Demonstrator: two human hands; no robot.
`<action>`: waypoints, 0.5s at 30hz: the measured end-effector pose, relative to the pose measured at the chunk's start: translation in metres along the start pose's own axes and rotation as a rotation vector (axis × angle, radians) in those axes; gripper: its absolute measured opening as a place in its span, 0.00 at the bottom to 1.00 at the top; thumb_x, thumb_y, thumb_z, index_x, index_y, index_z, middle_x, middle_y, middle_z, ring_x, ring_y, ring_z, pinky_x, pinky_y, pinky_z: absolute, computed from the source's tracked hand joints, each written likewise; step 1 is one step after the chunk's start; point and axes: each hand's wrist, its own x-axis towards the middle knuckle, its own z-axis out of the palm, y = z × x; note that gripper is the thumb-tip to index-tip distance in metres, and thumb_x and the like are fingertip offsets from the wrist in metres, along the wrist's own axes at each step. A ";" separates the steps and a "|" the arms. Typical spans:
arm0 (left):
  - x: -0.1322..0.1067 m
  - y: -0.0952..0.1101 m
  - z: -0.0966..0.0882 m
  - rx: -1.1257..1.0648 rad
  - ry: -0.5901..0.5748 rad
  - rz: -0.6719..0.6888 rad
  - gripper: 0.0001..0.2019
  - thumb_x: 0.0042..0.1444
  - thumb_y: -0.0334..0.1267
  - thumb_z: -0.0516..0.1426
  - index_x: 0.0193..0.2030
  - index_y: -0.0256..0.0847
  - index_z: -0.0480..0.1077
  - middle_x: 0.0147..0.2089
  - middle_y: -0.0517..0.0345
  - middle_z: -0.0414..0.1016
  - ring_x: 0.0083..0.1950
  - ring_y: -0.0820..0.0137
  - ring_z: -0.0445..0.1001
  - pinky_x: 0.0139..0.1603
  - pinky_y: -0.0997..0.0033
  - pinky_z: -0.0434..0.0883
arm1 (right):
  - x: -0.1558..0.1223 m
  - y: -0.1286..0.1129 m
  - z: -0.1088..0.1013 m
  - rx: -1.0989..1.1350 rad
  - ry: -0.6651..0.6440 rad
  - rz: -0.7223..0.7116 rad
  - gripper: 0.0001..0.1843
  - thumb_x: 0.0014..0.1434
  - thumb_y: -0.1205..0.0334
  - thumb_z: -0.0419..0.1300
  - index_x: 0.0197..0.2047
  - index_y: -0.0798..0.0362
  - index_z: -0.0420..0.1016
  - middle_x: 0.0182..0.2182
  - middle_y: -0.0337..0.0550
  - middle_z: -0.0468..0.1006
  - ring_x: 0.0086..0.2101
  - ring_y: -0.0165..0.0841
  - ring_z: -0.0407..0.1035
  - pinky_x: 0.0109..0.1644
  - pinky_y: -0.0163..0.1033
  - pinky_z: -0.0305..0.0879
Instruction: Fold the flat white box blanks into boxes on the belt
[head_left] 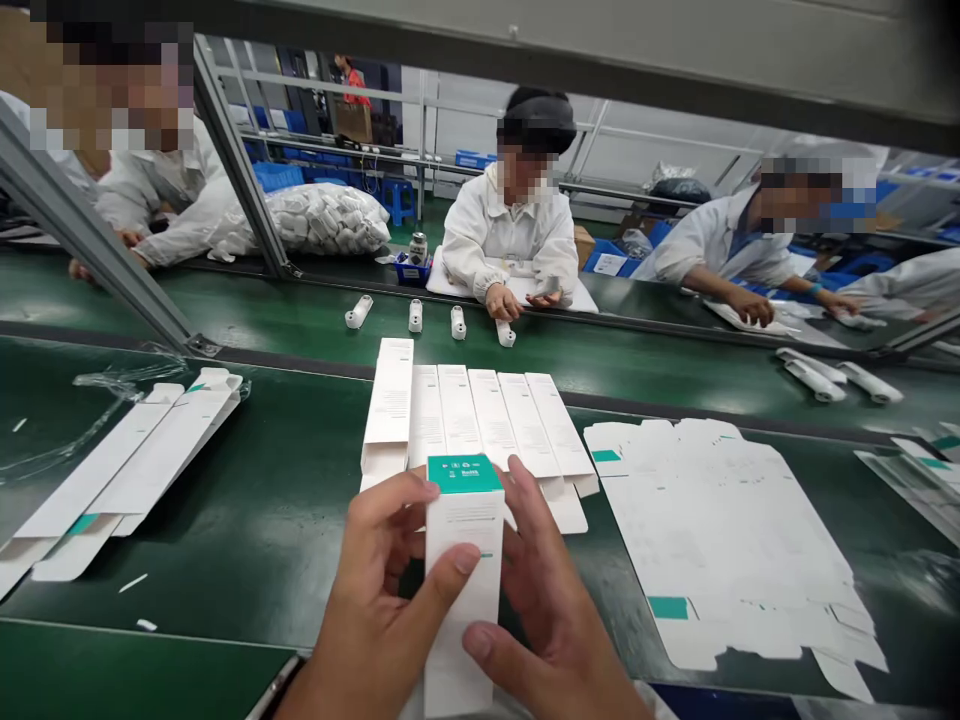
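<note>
A worker's left hand (394, 575) and right hand (544, 590) grasp a white box (480, 592), green end (465, 475) uppermost, at the worktop (292, 500); the left thumb crosses its front, the right fingers curl along its side. A light, even hold should spare the card walls and keep the end square. Cartons (487, 410) lie beyond the box, flat card (727, 530) to its right. The box's back is hidden, its foot meets the frame's lower edge, and its small print is unreadable.
</note>
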 end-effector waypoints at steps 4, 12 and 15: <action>0.015 0.007 -0.005 0.007 -0.109 0.087 0.19 0.71 0.42 0.70 0.64 0.69 0.77 0.63 0.66 0.85 0.49 0.71 0.90 0.45 0.80 0.87 | 0.011 0.006 0.007 -0.040 0.058 -0.099 0.43 0.72 0.51 0.74 0.82 0.21 0.61 0.81 0.40 0.67 0.72 0.47 0.73 0.73 0.54 0.77; 0.031 0.008 -0.018 0.037 -0.144 0.170 0.21 0.71 0.35 0.70 0.62 0.69 0.78 0.66 0.69 0.84 0.56 0.72 0.87 0.47 0.83 0.85 | 0.041 -0.016 0.000 -0.252 0.016 -0.310 0.25 0.79 0.61 0.65 0.71 0.22 0.77 0.74 0.36 0.73 0.73 0.41 0.69 0.66 0.43 0.81; 0.030 0.006 -0.014 0.028 -0.120 0.225 0.19 0.70 0.35 0.70 0.61 0.64 0.79 0.64 0.68 0.85 0.56 0.72 0.88 0.50 0.81 0.85 | 0.039 -0.010 0.001 -0.251 0.028 -0.315 0.25 0.78 0.63 0.65 0.69 0.21 0.79 0.75 0.33 0.73 0.74 0.40 0.68 0.69 0.42 0.78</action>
